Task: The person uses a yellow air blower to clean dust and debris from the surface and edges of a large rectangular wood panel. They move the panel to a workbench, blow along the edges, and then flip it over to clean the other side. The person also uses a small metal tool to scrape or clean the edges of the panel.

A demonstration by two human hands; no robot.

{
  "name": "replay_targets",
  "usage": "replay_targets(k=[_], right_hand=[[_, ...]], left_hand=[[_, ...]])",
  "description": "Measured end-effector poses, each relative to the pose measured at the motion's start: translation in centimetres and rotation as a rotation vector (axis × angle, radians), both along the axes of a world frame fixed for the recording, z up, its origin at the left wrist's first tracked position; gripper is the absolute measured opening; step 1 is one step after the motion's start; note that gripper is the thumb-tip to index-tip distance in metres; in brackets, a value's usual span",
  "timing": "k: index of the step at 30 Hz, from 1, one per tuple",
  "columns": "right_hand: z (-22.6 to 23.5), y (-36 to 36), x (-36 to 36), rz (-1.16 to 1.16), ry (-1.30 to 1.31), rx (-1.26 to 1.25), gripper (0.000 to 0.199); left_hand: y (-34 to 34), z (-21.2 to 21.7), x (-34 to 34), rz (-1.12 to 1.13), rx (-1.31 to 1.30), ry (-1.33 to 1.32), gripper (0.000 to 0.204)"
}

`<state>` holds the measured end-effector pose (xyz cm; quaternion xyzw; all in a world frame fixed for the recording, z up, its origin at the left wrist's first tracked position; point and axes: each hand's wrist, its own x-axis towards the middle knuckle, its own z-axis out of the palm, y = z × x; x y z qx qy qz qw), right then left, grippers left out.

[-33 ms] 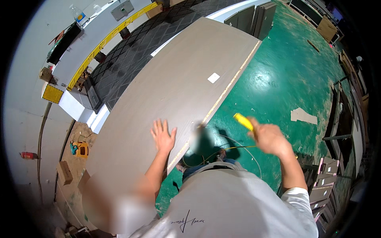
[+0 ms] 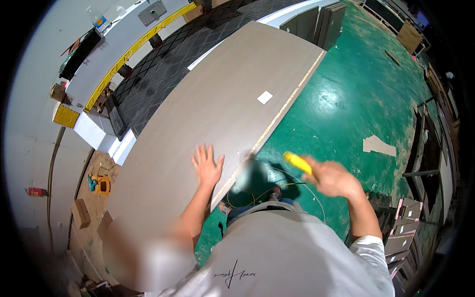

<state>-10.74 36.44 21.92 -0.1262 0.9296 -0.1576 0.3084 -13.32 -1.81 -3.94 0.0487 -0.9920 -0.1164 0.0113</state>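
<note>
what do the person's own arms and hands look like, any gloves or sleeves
The left hand and right hand are bare, without gloves, and no watch or bracelet shows at either wrist. The right arm comes out of a short, loose white sleeve. Higher up the left arm, blurring hides the sleeve's detail.
</note>
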Motion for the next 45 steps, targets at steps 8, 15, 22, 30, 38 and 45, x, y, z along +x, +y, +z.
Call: replay_targets(k=[8, 15, 22, 30, 38, 45], right_hand=[[-6.7, 7.2, -4.2, -0.269, 0.033, -0.508, 0.050], [-13.9, 1.6, -11.9, -0.236, -0.073, -0.697, 0.048], [-14.4, -13.4, -21.4, 0.029, -0.162, -0.630, 0.041], [-15.5, -29.8, -33.3, 0.344, 0.068, -0.687, 0.038], [-17.7, -23.0, -44.9, 0.099, 0.119, -0.510, 0.044], [-14.4, -17.5, -50.3, -0.180, 0.087, -0.404, 0.047]], left_hand=[[8.9, -0.6, -6.1, -0.001, 0.154, 0.087, 0.060], [-5.3, -2.2, -0.9, 0.600, -0.085, 0.091, 0.061], [-12.7, -0.9, -6.9, 0.857, -0.076, -0.069, 0.071], [-16.9, -2.0, -23.4, 0.692, -0.059, -0.024, 0.081], [-13.3, -2.8, -37.0, 0.402, -0.060, -0.005, 0.082], [-5.0, -4.0, -48.7, 0.203, 0.002, 0.043, 0.082]])
